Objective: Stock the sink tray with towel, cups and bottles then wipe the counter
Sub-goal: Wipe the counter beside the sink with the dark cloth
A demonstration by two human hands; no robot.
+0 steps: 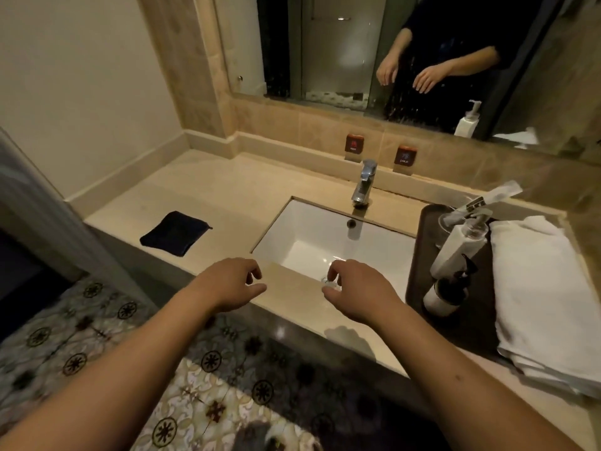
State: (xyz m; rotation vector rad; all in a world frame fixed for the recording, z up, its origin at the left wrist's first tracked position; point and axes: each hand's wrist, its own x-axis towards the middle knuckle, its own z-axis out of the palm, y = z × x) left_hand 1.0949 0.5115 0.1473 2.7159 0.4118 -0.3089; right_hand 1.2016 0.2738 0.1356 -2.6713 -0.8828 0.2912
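On the counter's right end, the dark tray holds a thick folded white towel along its right side, with a white bottle, dark-capped bottle and clear cup to the left. At the front edge by the sink, left hand and right hand hover, fingers loosely curled, holding nothing. Near the left end lies a dark cloth.

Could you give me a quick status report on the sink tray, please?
Both hands, left and right, open, empty. Tray holds white towel, bottles. Dark cloth untouched on counter.
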